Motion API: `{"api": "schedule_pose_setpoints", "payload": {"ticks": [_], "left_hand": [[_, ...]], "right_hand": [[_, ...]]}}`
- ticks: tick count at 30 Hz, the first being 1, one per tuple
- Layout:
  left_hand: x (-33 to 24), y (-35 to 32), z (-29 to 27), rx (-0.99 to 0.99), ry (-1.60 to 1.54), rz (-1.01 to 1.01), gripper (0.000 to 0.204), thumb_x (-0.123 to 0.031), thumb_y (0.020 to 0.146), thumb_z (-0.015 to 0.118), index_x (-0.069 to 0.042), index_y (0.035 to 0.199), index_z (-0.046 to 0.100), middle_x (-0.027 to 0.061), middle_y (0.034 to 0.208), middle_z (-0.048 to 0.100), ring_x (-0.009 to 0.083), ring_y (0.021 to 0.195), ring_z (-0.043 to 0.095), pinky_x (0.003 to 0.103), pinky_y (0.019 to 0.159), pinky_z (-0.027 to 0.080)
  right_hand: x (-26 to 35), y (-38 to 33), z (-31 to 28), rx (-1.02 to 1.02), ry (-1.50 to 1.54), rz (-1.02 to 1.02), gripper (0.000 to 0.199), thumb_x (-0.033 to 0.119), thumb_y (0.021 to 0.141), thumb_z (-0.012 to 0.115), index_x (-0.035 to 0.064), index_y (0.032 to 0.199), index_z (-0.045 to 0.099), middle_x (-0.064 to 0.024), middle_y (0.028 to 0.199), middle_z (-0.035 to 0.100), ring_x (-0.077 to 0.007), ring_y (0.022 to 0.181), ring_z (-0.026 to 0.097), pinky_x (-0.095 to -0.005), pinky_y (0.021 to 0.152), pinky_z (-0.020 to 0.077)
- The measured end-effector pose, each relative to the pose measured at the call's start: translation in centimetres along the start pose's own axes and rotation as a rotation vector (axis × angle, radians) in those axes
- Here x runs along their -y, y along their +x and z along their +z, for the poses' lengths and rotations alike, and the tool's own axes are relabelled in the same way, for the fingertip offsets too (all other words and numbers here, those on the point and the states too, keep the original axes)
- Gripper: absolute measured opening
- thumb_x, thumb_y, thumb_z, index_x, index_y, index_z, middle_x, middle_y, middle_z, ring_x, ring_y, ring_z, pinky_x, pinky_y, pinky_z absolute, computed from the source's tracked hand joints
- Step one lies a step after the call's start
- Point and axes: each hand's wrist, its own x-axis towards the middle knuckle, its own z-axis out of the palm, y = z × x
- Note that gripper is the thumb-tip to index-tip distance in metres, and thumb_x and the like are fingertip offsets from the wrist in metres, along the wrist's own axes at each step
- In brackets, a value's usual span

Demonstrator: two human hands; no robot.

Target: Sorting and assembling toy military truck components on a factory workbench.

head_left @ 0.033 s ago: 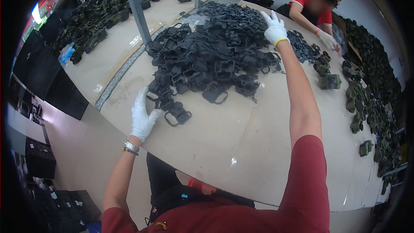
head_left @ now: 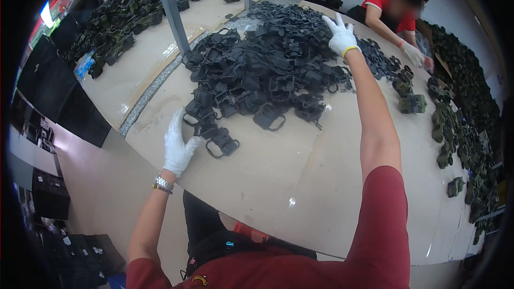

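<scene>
A wide heap of dark grey plastic parts [head_left: 251, 67], many with loop-shaped frames, spreads over the beige tabletop [head_left: 267, 182]. At its near left edge is my left hand [head_left: 178, 147] in a white glove, thumb apart from the fingers, close beside a loose looped part [head_left: 223, 143]. My right hand [head_left: 341, 38], gloved in white with a yellow cuff, is stretched out to the heap's far right side, its fingers spread. Neither hand shows anything held. Whether the fingertips touch the parts, I cannot tell.
Across the table at right, a co-worker in red [head_left: 393, 8] leans over with gloved hands. Green-black assembled units [head_left: 412, 103] line the right side; more [head_left: 123, 27] cover the left table. A grey metal post [head_left: 172, 13] rises between. Black crates [head_left: 80, 259] stand lower left.
The co-worker's hands have shifted slightly to the right and nearer. My own hands keep their places and poses; the whole view has moved a little.
</scene>
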Motion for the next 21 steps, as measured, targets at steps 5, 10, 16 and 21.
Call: {"api": "schedule_pose_setpoints", "payload": {"ticks": [5,10,16,21], "left_hand": [[-0.2,0.3,0.0,-0.001,-0.07,-0.028,0.106,-0.077,0.082,0.057,0.0,0.151,0.035,0.0245,0.15,0.043,0.0398,0.141,0.04,0.048,0.116,0.031],[0.1,-0.2,-0.8,-0.01,-0.04,-0.02,0.107,-0.079,0.082,0.055,0.0,0.151,0.035,0.0241,0.15,0.044,0.0395,0.141,0.04,0.048,0.116,0.031],[0.2,-0.5,-0.2,-0.048,-0.07,-0.004,0.099,-0.07,0.084,0.063,-0.001,0.15,0.037,0.024,0.15,0.044,0.0398,0.141,0.04,0.048,0.115,0.032],[0.3,-1.5,-0.8,-0.321,0.068,0.154,0.09,-0.056,0.085,0.073,-0.004,0.15,0.039,0.0229,0.151,0.044,0.0384,0.142,0.04,0.049,0.117,0.031]], "right_hand": [[-3.3,1.3,3.3,-0.018,0.337,-0.127,0.071,0.021,0.064,0.085,0.0246,0.13,0.059,-0.0112,0.14,0.054,-0.0441,0.129,0.048,-0.0484,0.104,0.0468],[-1.7,-4.4,1.0,-0.113,0.211,-0.03,0.05,0.017,0.062,0.086,0.0117,0.104,0.06,-0.0118,0.111,0.06,-0.0394,0.104,0.056,-0.048,0.09,0.052],[-5.8,-9.2,0.2,-0.408,0.343,0.075,0.043,0.024,0.066,0.086,0.0087,0.096,0.06,-0.0139,0.104,0.059,-0.0366,0.099,0.057,-0.0444,0.087,0.0484],[-4.0,-13.0,-9.9,-0.473,0.504,0.039,0.047,0.035,0.073,0.084,0.0055,0.1,0.06,-0.0171,0.105,0.06,-0.0362,0.1,0.06,-0.0443,0.091,0.0473]]}}
